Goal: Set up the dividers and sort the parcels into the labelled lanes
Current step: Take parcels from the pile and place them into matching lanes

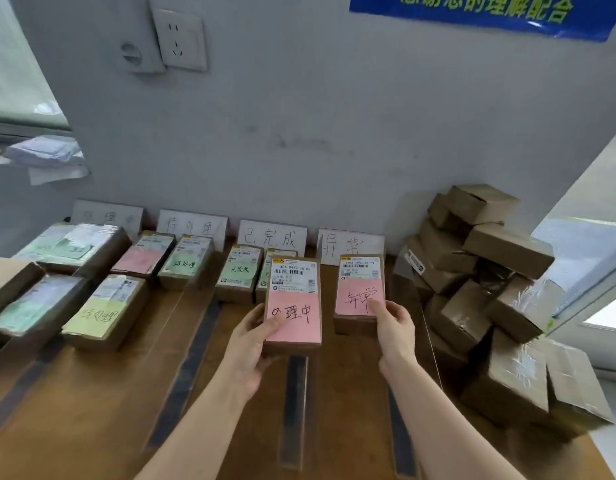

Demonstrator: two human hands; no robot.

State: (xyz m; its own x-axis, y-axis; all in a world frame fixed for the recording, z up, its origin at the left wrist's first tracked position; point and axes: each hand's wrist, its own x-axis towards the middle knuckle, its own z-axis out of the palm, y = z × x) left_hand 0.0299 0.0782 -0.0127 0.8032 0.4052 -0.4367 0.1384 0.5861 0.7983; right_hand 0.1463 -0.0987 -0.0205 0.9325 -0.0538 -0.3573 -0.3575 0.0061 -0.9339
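My left hand (251,344) holds a brown parcel with a pink note (294,303) lifted above the table, over a dark divider strip (294,407). My right hand (393,327) grips the near edge of a second pink-noted parcel (359,289), which lies in the rightmost lane below its white label card (351,243). Three more label cards lean on the wall: (107,214), (192,225), (271,237). Sorted parcels with green, pink and yellow notes lie in the left lanes, such as the yellow-noted parcel (103,313) and the green-noted parcel (239,271).
A heap of unsorted brown boxes (490,296) fills the table's right end. More dark divider strips (192,362), (401,441) run towards me across the wooden table (91,410). A wall with a socket (181,39) stands behind; a window sill with papers is at the left.
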